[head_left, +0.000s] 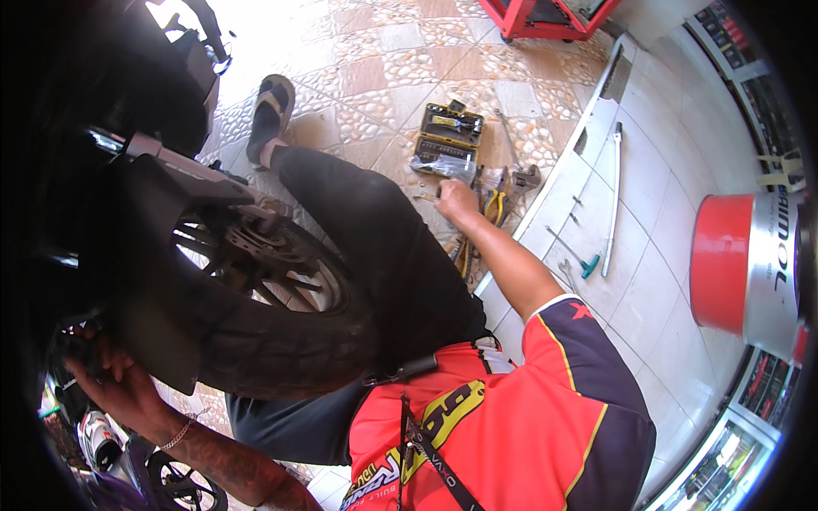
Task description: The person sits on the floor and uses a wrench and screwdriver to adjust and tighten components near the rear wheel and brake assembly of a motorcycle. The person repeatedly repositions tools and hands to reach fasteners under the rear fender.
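My left hand [111, 375], with a bracelet on its wrist, is at the lower left. Its fingers curl on the lower edge of the black mudguard [145, 341] beside the motorcycle wheel [281, 341]. The wheel's brake disc [256, 247] shows above the tyre. My right hand [456, 203] reaches out to the patterned floor among loose tools. It rests next to yellow-handled pliers [494, 206] and just below an open socket set case [447, 136]. Its fingers are curled downward, and whatever lies under them is hidden. My leg in dark trousers lies between the wheel and the tools.
An adjustable wrench [524, 180] lies by the pliers. On the raised white tiled step [656, 281] lie a long metal bar [613, 196] and a teal-handled driver [586, 264]. A red and silver drum [737, 264] stands right. My sandalled foot [271, 111] and a red cart [545, 17] are farther off.
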Demonstrator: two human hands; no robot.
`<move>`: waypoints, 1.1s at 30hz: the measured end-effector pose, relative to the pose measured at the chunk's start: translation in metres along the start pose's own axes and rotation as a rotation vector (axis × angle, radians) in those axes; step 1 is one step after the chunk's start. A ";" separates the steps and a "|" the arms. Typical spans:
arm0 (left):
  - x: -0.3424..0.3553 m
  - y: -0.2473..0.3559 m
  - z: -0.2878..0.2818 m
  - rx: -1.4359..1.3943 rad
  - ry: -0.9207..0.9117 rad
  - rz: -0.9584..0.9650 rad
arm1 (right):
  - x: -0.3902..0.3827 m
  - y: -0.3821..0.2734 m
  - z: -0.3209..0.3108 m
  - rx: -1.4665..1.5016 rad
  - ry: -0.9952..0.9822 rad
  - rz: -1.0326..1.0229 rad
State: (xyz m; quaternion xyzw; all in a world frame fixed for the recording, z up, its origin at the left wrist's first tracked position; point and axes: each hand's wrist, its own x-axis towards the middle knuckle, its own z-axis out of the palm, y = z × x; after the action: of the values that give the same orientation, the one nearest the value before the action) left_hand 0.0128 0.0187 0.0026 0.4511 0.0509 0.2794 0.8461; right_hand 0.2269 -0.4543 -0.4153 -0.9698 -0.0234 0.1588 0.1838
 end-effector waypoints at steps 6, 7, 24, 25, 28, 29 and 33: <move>0.006 0.006 -0.009 -0.097 -0.056 -0.108 | -0.009 0.000 0.007 0.052 0.076 -0.028; 0.007 0.006 -0.010 -0.069 -0.044 -0.084 | -0.010 0.001 0.010 0.066 0.092 -0.031; 0.005 0.009 -0.017 0.020 -0.026 -0.057 | -0.029 0.096 -0.082 0.729 -0.148 -0.017; 0.006 0.008 -0.018 -0.010 -0.023 -0.066 | -0.034 0.110 -0.095 0.741 -0.122 0.062; 0.006 0.007 -0.020 -0.022 -0.051 -0.069 | -0.062 0.147 -0.134 1.080 -0.133 0.186; 0.007 0.007 -0.020 -0.030 -0.075 -0.080 | -0.069 0.151 -0.145 1.101 -0.111 0.198; 0.007 0.007 -0.017 -0.029 -0.043 -0.069 | -0.094 0.131 -0.177 1.249 -0.087 0.212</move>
State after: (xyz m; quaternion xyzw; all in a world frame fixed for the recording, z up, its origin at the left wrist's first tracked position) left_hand 0.0103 0.0377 -0.0003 0.4427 0.0443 0.2412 0.8625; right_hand 0.1924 -0.6474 -0.2789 -0.6693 0.1624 0.1992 0.6972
